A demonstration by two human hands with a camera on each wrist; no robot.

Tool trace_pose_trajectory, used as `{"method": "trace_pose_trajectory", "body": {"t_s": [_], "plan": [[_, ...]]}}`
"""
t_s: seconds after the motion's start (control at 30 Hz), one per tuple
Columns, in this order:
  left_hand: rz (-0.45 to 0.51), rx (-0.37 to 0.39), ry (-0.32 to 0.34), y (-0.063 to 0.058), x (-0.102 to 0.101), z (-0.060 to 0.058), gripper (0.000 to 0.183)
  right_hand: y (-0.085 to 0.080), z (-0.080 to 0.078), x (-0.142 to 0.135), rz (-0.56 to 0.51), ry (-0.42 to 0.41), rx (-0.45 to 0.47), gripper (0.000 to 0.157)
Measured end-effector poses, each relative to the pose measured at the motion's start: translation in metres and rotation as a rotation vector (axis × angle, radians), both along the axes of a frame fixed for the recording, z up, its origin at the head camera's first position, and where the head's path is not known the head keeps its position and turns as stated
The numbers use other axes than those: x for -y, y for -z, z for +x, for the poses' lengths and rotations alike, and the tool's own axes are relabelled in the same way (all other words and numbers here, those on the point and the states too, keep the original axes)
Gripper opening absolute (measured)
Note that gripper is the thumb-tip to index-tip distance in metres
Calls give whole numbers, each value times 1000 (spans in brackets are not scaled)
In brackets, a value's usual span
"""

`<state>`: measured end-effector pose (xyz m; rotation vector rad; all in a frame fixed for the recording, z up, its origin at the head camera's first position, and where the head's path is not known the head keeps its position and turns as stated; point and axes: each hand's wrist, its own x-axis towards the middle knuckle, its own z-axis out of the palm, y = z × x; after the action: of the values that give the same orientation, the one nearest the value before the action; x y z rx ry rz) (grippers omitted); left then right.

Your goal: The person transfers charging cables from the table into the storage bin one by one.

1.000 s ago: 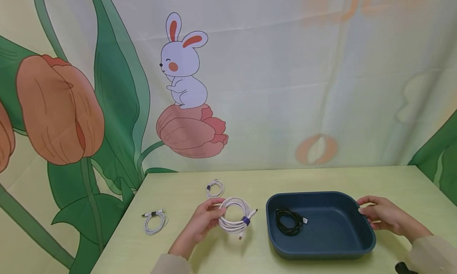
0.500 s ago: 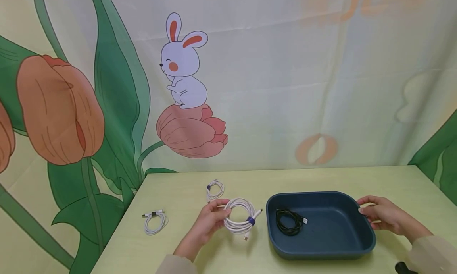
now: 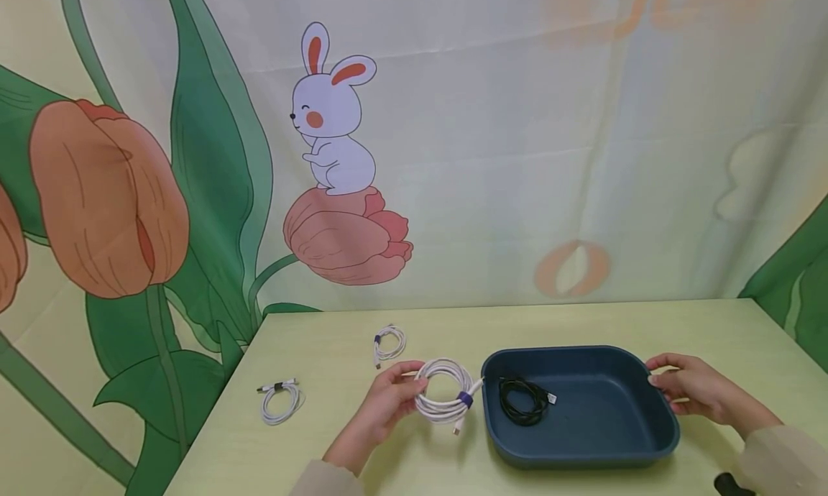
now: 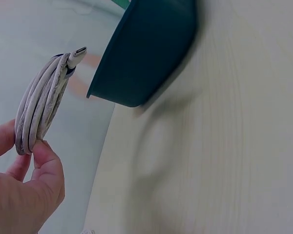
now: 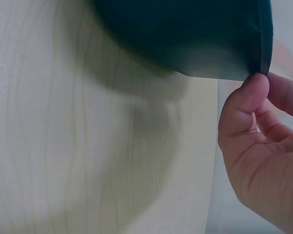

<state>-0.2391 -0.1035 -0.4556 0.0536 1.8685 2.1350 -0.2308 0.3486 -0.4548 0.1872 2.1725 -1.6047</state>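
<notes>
My left hand point(image 3: 390, 402) pinches a coiled white USB-C cable point(image 3: 445, 413) between thumb and fingers. A purple strap point(image 3: 465, 400) binds the coil. In the left wrist view the white cable point(image 4: 41, 102) is raised above the table, and its shadow falls below. The coil hangs just left of a dark blue tray point(image 3: 608, 456), one plug end right at the tray's left rim. Inside the tray, on its left side, lies a coiled black cable point(image 3: 517, 414). My right hand point(image 3: 698, 389) pinches the tray's right rim, thumb on one side and fingers on the other, as the right wrist view shows.
On the table point(image 3: 336, 438) lie two smaller coiled white cables: one with a dark strap point(image 3: 280, 404) at the left, another with a blue strap point(image 3: 391, 343) farther back. A black object point(image 3: 731, 484) shows at the lower right. A printed curtain point(image 3: 491, 158) hangs behind the table.
My left hand has carried the white cable a little to the right, up to the tray's left rim. The right hand and the tray have stayed in place.
</notes>
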Motion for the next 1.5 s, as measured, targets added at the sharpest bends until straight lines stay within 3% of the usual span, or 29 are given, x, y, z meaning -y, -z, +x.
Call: {"method": "trace_pose_trajectory", "body": {"t_s": [1.2, 1.5], "plan": [[9, 23, 40, -21, -47, 1, 38, -1, -3, -2, -1, 5, 13, 32], [1, -7, 32, -21, -59, -1, 37, -2, -5, -3, 6, -6, 7, 33]]}}
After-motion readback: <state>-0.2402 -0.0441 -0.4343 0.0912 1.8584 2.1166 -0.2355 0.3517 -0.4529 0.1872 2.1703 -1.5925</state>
